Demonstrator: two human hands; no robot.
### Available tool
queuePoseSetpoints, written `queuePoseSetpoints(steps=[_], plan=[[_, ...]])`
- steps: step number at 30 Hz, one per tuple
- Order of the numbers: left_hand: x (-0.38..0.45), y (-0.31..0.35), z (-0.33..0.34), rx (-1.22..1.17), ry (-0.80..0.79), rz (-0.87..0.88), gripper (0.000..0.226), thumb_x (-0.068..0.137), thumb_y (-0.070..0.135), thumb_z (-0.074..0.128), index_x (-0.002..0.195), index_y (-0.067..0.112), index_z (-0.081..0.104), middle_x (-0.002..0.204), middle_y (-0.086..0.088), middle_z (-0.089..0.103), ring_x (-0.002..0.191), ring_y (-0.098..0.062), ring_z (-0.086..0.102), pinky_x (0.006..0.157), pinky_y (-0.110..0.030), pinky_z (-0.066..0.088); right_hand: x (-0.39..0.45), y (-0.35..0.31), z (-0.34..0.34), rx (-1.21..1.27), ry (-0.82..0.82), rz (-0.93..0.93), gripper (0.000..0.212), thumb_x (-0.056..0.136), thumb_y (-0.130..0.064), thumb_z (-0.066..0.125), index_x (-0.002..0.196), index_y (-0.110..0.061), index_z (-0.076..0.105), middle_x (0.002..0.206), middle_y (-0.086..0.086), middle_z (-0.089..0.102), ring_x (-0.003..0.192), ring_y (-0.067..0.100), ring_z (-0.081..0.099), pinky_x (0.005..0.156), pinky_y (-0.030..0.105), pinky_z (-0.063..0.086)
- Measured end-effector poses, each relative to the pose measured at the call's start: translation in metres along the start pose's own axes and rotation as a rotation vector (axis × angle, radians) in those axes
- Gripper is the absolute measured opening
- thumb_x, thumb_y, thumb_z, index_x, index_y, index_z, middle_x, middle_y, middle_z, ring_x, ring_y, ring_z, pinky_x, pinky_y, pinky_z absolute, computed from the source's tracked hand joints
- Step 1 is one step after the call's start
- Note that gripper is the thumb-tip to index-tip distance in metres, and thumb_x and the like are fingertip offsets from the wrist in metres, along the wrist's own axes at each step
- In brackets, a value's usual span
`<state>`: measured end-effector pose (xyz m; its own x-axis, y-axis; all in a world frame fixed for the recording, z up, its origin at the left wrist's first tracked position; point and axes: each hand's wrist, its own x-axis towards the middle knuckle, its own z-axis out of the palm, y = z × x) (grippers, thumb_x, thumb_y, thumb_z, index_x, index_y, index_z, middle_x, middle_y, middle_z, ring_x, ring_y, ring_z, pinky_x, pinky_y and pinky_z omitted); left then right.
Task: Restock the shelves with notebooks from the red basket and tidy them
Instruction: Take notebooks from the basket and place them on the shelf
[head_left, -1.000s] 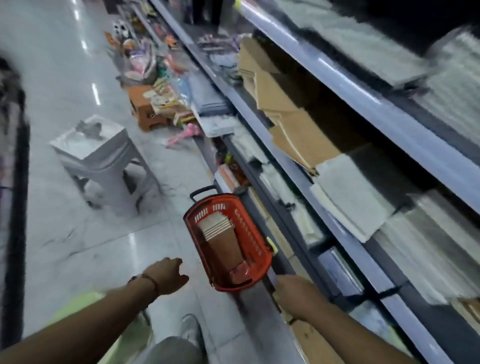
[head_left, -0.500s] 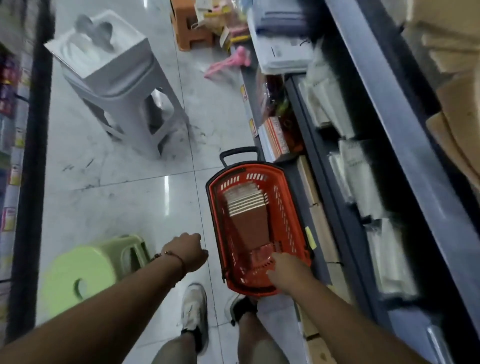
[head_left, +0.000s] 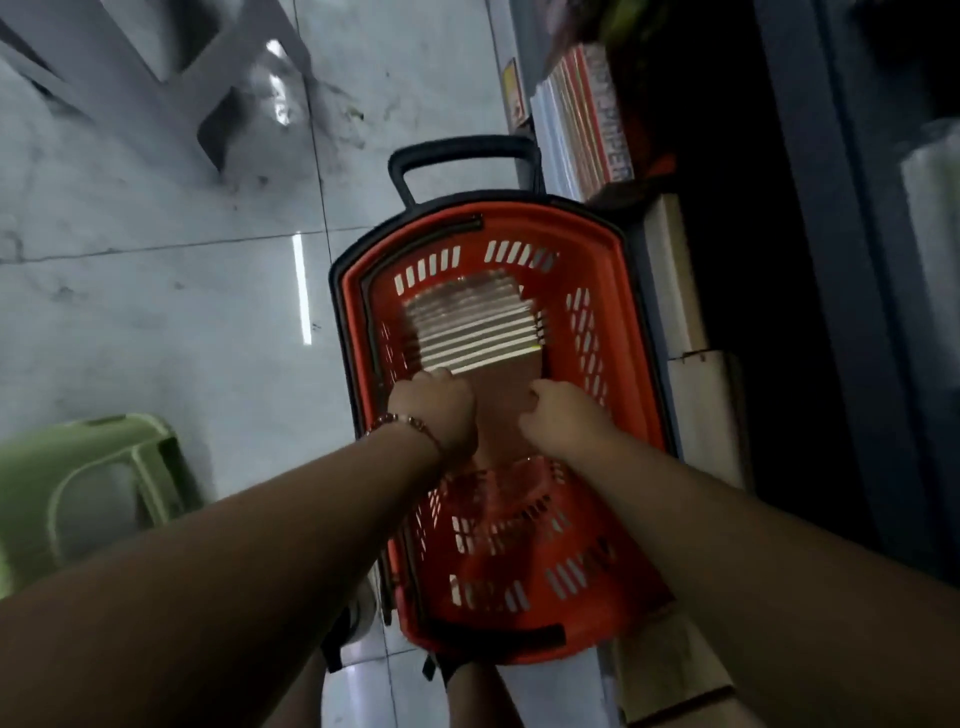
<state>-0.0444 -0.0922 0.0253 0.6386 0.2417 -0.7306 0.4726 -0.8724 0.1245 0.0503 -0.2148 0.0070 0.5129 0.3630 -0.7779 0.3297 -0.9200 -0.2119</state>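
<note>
Both your hands reach into the red slotted plastic basket (head_left: 618, 322) on the tiled floor, left hand (head_left: 436, 410) and right hand (head_left: 563, 418) curling their fingers around opposite side edges of the brown-covered notebook stack (head_left: 478, 327) at its middle.

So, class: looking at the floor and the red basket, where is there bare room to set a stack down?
Bare floor tile lies between the red basket, the green stool and the grey stool. The basket's near end is free; its middle is crowded by notebooks and both hands.
</note>
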Motion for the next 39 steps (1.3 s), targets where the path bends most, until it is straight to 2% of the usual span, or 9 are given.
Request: queuePoseSetpoints(steps=[5,9,15,20,25,28,33,36,39], plan=[[0.055,-0.002,0.039,0.016,0.033,-0.035,0.051,0.092,0.029,0.057,0.138,0.012,0.045,0.137,-0.012,0.047,0.124,-0.031,0.051,0.092,-0.043,0.047,0.058,0.01,0.015,0.113,0.131,0.0,0.049,0.076,-0.026,0.059,0.124,-0.014,0.057,0.128,0.01,0.058,0.117,0.032,0.058,0.097,0.039,0.049],[0.076,-0.002,0.054,-0.137,0.167,-0.076,0.042,0.093,0.021,0.054,0.131,0.008,0.042,0.13,-0.015,0.045,0.115,-0.034,0.052,0.079,-0.042,0.049,0.086,0.018,0.022,0.332,0.184,0.017,0.049,0.08,-0.015,0.063,0.129,-0.019,0.056,0.122,0.004,0.065,0.111,0.024,0.061,0.083,0.024,0.044],[0.078,-0.007,0.064,-0.201,0.225,-0.067,0.038,0.093,0.017,0.055,0.128,0.011,0.042,0.125,-0.016,0.044,0.104,-0.034,0.057,0.069,-0.04,0.048,0.088,0.032,0.04,0.434,0.315,0.037,0.055,0.074,-0.013,0.077,0.124,-0.015,0.055,0.116,0.006,0.065,0.107,0.025,0.062,0.092,0.037,0.05],[0.055,-0.003,0.072,-0.219,0.192,-0.042,0.063,0.09,0.028,0.062,0.143,0.018,0.029,0.129,-0.014,0.043,0.111,-0.03,0.052,0.085,-0.039,0.053,0.059,0.044,0.049,0.15,0.272,-0.065,0.023,0.076,-0.03,0.082,0.092,-0.021,0.068,0.091,-0.004,0.054,0.093,0.021,0.058,0.073,0.026,0.037],[0.011,0.011,0.086,-0.342,0.244,-0.021,0.084,0.088,0.04,0.06,0.157,0.018,0.016,0.14,-0.013,0.039,0.129,-0.029,0.04,0.103,-0.039,0.045,0.004,0.041,0.045,0.093,0.201,-0.171,0.017,0.08,-0.032,0.075,0.084,-0.021,0.063,0.084,-0.006,0.055,0.083,0.017,0.057,0.066,0.029,0.033],[-0.029,0.021,0.086,-0.525,0.255,-0.026,0.091,0.089,0.038,0.062,0.159,0.018,0.007,0.163,-0.016,0.013,0.152,-0.033,0.009,0.123,-0.043,0.022,-0.042,0.028,0.036,0.272,0.239,-0.108,0.024,0.08,-0.026,0.075,0.072,-0.021,0.053,0.077,-0.008,0.05,0.071,0.008,0.051,0.058,0.025,0.032],[-0.083,0.036,0.057,-0.732,0.343,0.034,0.106,0.093,0.038,0.063,0.154,0.028,-0.023,0.16,0.005,-0.035,0.154,-0.022,-0.008,0.12,-0.03,0.009,-0.112,0.003,0.003,0.412,0.358,0.022,0.027,0.087,-0.028,0.07,0.071,-0.028,0.047,0.081,-0.01,0.053,0.073,-0.001,0.051,0.057,0.015,0.032],[-0.104,0.039,0.027,-0.72,0.346,0.156,0.116,0.091,0.041,0.066,0.147,0.036,-0.034,0.156,0.008,-0.042,0.154,-0.02,-0.006,0.115,-0.029,0.02,-0.149,-0.011,-0.028,0.486,0.444,0.092,0.015,0.092,-0.031,0.064,0.082,-0.028,0.053,0.086,-0.012,0.06,0.078,-0.001,0.056,0.059,0.022,0.042],[-0.12,0.036,-0.009,-0.681,0.289,0.251,0.115,0.09,0.055,0.062,0.142,0.042,-0.04,0.159,0.01,-0.035,0.152,-0.012,-0.011,0.117,-0.033,0.014,-0.183,-0.027,-0.062,0.604,0.471,0.143,0.006,0.095,-0.033,0.059,0.093,-0.029,0.055,0.097,-0.011,0.065,0.087,0.006,0.063,0.067,0.025,0.052]])
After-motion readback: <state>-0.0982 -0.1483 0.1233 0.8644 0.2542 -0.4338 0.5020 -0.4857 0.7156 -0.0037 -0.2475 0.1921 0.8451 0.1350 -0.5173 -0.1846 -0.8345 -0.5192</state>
